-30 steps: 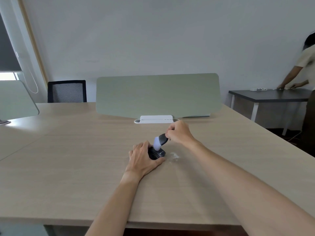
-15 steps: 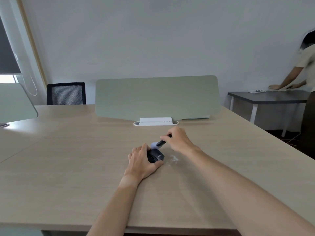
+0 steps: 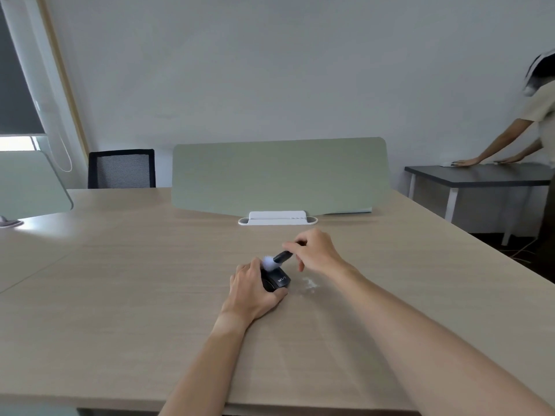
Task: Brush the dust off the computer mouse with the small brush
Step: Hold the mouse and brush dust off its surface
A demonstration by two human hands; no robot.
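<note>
Left hand (image 3: 250, 288): cupped round the black mouse (image 3: 277, 281), frame centre.
Right hand (image 3: 315, 250): pinched brush (image 3: 277, 259); bristles lay lower-left, on the mouse's far end.

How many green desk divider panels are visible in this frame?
2. One divider panel stands upright at the far side of the wooden desk, straight ahead behind the hands. The second panel is at the left edge, partly cut off by the frame. Others could lie outside the view.

Office room, pale wood surface (image 3: 150, 295).
Sage-green rounded divider panel (image 3: 279, 175) in white plastic base (image 3: 277, 219); black mesh chair (image 3: 121, 169) behind; dark grey side table (image 3: 480, 175) right, person (image 3: 537, 115) leaning there.
</note>
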